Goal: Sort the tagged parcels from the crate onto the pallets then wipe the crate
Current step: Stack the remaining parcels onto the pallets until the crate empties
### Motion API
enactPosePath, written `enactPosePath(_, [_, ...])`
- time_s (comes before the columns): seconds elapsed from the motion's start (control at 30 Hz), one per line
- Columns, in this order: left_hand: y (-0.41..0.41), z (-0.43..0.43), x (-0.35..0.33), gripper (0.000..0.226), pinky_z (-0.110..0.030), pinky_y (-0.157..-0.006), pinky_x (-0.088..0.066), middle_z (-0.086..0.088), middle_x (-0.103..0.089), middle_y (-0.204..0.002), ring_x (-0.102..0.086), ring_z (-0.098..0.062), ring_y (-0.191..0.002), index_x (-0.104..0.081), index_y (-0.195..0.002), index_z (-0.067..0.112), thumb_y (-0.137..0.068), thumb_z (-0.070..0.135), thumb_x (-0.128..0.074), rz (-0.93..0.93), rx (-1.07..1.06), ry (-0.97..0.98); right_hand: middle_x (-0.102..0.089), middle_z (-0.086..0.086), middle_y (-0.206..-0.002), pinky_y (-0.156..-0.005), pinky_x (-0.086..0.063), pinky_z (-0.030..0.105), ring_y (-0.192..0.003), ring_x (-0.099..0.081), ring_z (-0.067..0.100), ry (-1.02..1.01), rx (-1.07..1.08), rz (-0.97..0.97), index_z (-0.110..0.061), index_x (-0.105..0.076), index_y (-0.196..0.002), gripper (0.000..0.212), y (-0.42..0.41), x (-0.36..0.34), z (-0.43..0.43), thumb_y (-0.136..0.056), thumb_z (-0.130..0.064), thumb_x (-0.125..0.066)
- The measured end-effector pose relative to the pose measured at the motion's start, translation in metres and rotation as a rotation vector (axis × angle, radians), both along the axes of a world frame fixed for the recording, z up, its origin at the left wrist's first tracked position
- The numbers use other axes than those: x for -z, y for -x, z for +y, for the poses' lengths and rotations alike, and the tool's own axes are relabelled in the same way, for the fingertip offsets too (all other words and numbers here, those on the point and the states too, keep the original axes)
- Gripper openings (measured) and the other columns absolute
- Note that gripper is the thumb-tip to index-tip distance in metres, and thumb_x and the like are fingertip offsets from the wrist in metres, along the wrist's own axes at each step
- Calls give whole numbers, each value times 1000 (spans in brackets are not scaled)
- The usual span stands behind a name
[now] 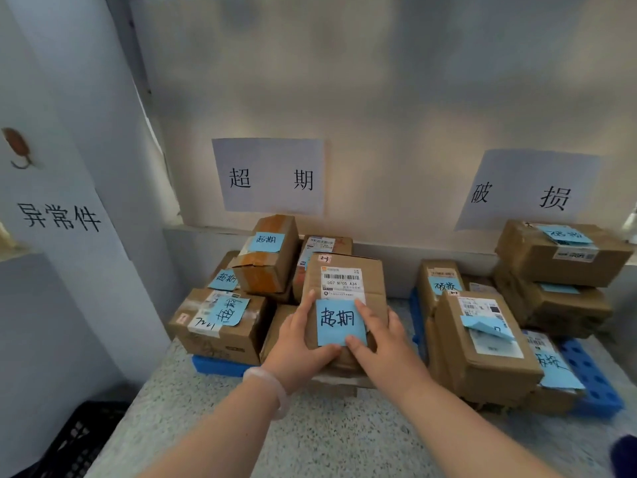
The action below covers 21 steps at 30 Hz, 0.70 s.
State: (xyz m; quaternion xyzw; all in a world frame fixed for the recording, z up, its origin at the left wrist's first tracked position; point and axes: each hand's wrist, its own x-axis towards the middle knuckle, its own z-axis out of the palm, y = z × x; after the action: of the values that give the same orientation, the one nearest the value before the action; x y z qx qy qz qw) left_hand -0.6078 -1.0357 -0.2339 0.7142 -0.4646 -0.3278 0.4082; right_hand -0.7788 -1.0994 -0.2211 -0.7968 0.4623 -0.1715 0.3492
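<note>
A brown cardboard parcel (344,288) with a white shipping label and a blue tag (339,322) sits on top of the left stack, over the left blue pallet (213,365). My left hand (300,343) grips its left side, thumb along the tag's lower edge. My right hand (379,339) grips its right side, fingers curled round the edge and thumb on the tag. Several other blue-tagged parcels (220,319) lie on that pallet. A second stack of tagged parcels (482,343) fills the right blue pallet (593,377). The black crate (79,439) shows at the bottom left.
Paper signs hang on the wall above each stack: one (269,175) over the left, another (527,191) over the right. A white panel with lettering (58,215) stands at the left. Speckled floor (310,432) lies between me and the pallets.
</note>
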Motion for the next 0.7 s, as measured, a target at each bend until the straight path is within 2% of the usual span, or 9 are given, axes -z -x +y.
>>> enactPosePath(0.07, [-14, -10, -4, 98, -22, -98, -43, 7, -30, -140, -40, -9, -124, -11, -149, 55, -78, 38, -78, -1, 14, 22, -2, -12, -158, -106, -43, 39, -140, -26, 18, 14, 35, 3, -58, -14, -146, 62, -14, -3, -8, -94, -56, -48])
enactPosePath(0.13, [-26, -21, -8, 95, -15, -90, -36, 4, -24, -139, -38, -9, -119, -11, -150, 51, -83, 33, -76, -20, 18, 26, -2, -11, -159, -105, -44, 42, -140, -27, 19, 41, 64, 13, -60, -15, -145, 61, -27, -6, -18, -94, -58, -48])
enactPosePath(0.33, [-54, -59, -22, 91, -19, -88, -39, 5, -19, -139, -36, -13, -112, -15, -147, 54, -83, 34, -76, -3, -15, 18, -7, -9, -159, -103, -47, 40, -140, -28, 19, 43, 139, -14, -55, -19, -146, 60, -66, -13, -51, -95, -54, -50])
enactPosePath(0.43, [-67, -77, -25, 92, -24, -90, -42, 3, -24, -143, -39, -12, -115, -14, -149, 50, -83, 36, -75, 10, -31, 15, -14, -8, -156, -86, -46, 25, -127, -32, 9, 40, 168, -36, -48, -24, -149, 59, -81, -18, -67, -96, -50, -52])
enactPosePath(0.5, [-74, -86, -22, 94, -29, -96, -46, 4, -25, -148, -41, -12, -121, -11, -152, 46, -83, 39, -75, -12, -7, 11, -17, -6, -156, -78, -42, 22, -129, -34, 11, 45, 190, -34, -45, -28, -149, 59, -89, -19, -79, -96, -50, -51])
enactPosePath(0.53, [-77, -89, -20, 97, -33, -101, -47, 5, -24, -151, -40, -12, -126, -9, -153, 45, -82, 41, -75, -24, 20, 8, -16, -5, -157, -80, -43, 23, -134, -34, 15, 47, 206, -28, -44, -29, -149, 57, -92, -20, -85, -96, -50, -51])
enactPosePath(0.6, [-81, -94, -17, 104, -40, -109, -44, 10, -20, -155, -36, -14, -135, -4, -153, 46, -80, 42, -77, -40, 72, -8, -11, -3, -161, -91, -45, 32, -142, -28, 21, 51, 244, 10, -43, -32, -149, 54, -98, -20, -96, -97, -51, -48])
enactPosePath(0.7, [-89, -103, -11, 105, -40, -112, -41, 16, -7, -158, -30, -16, -141, 0, -152, 49, -81, 43, -76, -94, 77, -39, -7, -3, -162, -102, -41, 39, -146, -20, 23, 60, 246, 51, -45, -33, -148, 51, -106, -16, -110, -98, -52, -45])
